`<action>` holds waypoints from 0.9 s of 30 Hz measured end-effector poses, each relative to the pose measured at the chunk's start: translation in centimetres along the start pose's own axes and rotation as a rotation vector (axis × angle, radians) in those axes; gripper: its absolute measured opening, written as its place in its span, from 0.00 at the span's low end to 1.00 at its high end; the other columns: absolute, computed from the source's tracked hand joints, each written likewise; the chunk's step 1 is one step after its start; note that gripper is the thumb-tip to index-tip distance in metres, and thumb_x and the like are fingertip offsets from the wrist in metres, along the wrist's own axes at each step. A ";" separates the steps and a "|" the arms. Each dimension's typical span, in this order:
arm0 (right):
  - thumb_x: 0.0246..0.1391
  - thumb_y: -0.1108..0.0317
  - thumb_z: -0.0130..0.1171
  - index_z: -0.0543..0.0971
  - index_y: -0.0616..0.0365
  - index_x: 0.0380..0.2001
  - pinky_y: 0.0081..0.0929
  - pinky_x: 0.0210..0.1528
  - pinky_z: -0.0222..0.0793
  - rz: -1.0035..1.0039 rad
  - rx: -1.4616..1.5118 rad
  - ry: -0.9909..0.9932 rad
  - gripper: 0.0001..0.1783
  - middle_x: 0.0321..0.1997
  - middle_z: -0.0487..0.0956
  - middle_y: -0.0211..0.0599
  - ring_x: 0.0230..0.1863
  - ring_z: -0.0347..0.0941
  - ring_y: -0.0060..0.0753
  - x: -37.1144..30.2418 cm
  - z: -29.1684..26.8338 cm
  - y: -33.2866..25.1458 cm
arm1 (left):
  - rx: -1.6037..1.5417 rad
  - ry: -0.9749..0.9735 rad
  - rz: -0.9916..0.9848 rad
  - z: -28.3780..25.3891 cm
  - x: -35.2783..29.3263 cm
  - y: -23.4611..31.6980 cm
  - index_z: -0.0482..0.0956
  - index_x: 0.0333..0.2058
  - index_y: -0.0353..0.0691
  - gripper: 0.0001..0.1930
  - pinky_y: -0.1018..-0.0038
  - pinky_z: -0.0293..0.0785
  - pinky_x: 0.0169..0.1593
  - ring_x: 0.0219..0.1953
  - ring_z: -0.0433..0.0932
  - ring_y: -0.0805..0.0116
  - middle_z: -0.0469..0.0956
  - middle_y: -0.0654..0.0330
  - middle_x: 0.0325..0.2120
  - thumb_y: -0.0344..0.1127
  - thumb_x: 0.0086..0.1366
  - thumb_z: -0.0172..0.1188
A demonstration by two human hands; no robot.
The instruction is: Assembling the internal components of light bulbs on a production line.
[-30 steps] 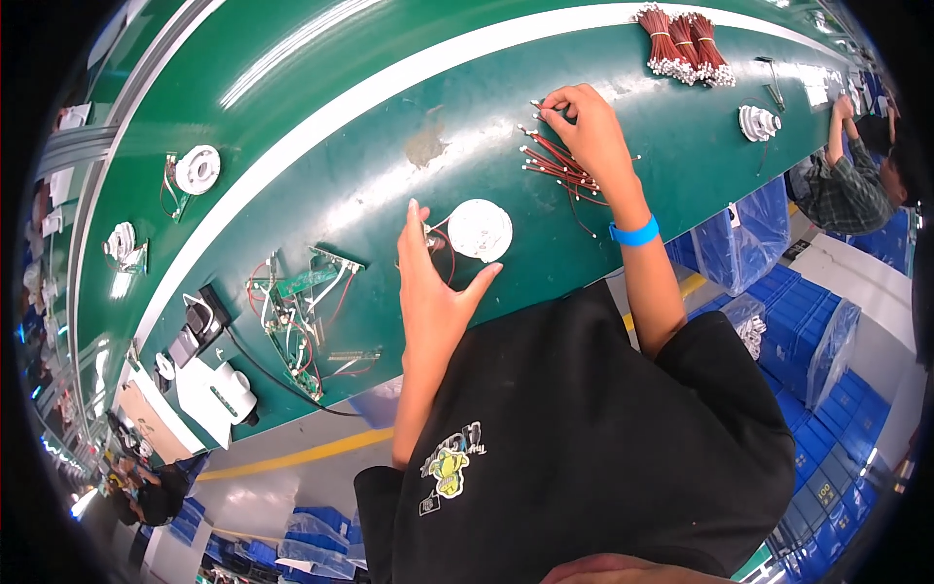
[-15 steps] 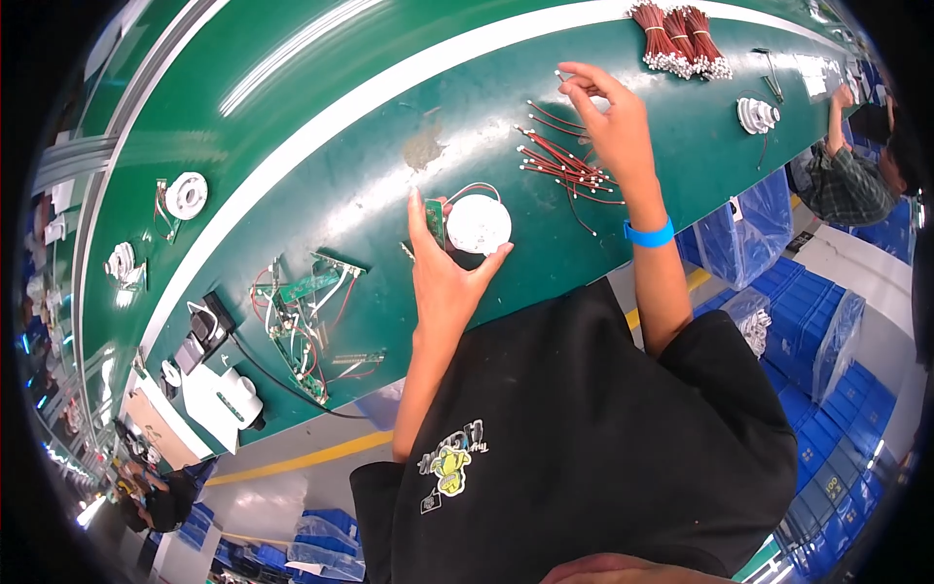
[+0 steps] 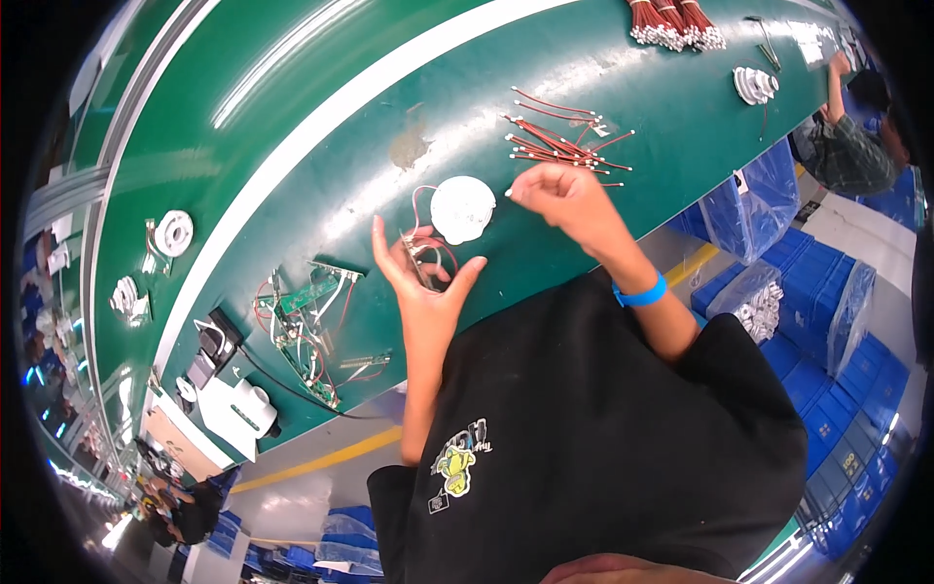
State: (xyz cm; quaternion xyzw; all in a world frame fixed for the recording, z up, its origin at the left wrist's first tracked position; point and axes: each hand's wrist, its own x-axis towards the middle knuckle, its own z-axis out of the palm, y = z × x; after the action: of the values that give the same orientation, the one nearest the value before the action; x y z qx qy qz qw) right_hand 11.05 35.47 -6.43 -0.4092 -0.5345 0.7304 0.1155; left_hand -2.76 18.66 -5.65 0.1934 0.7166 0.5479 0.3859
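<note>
A round white plastic housing (image 3: 462,207) lies on the green bench in front of me, with thin red and white wires running from its left side to a small green circuit board (image 3: 413,255). My left hand (image 3: 425,292) has the board among its fingers, while its thumb sticks out to the right, off the housing. Just right of the housing, my right hand (image 3: 569,202) is closed in a pinch. A tiny white piece (image 3: 509,193) shows at its fingertips; the rest of it is hidden. Beyond that hand lies a loose spread of red-and-black wires (image 3: 555,146) with white end connectors.
Wired green circuit boards (image 3: 302,311) lie in a heap at left, near a black cable (image 3: 277,377) and a white device (image 3: 243,407). Bundled red wires (image 3: 671,24) and another white round part (image 3: 754,86) sit far right. A co-worker (image 3: 856,146) is at right, above blue crates (image 3: 817,292).
My right hand has come down and left from beyond the wires to beside the housing, pinching the tiny white piece. My left thumb has let go of the housing, which sits slightly farther left.
</note>
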 end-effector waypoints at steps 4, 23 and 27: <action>0.59 0.66 0.61 0.80 0.60 0.35 0.11 0.19 0.55 0.145 0.043 -0.005 0.08 0.25 0.77 0.22 0.20 0.64 0.09 -0.9 2.1 0.0 | 0.066 0.040 0.150 -0.1 1.8 0.1 0.36 0.70 0.41 0.62 0.77 0.71 0.41 0.45 0.71 0.66 0.68 0.50 0.53 0.27 0.46 0.76; 0.52 0.69 0.61 0.83 0.65 0.30 0.17 0.27 0.63 -0.075 0.031 0.052 0.09 0.21 0.76 0.26 0.24 0.68 0.12 -1.2 2.5 1.4 | 0.084 -0.069 0.153 0.9 3.5 -0.5 0.38 0.70 0.43 0.61 0.70 0.68 0.52 0.53 0.71 0.61 0.70 0.51 0.48 0.22 0.46 0.75; 0.52 0.69 0.61 0.83 0.66 0.30 0.18 0.29 0.67 -0.106 0.060 0.042 0.09 0.22 0.78 0.28 0.26 0.71 0.13 -1.0 2.7 1.7 | 0.069 -0.040 0.084 1.1 3.0 0.1 0.48 0.69 0.41 0.55 0.68 0.66 0.58 0.56 0.69 0.61 0.68 0.51 0.52 0.21 0.46 0.74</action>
State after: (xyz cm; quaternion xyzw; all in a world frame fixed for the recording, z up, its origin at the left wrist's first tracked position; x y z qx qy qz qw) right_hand 10.16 32.32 -7.24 -0.3917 -0.5308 0.7303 0.1774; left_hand -3.85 21.51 -6.73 0.2472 0.7184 0.5348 0.3698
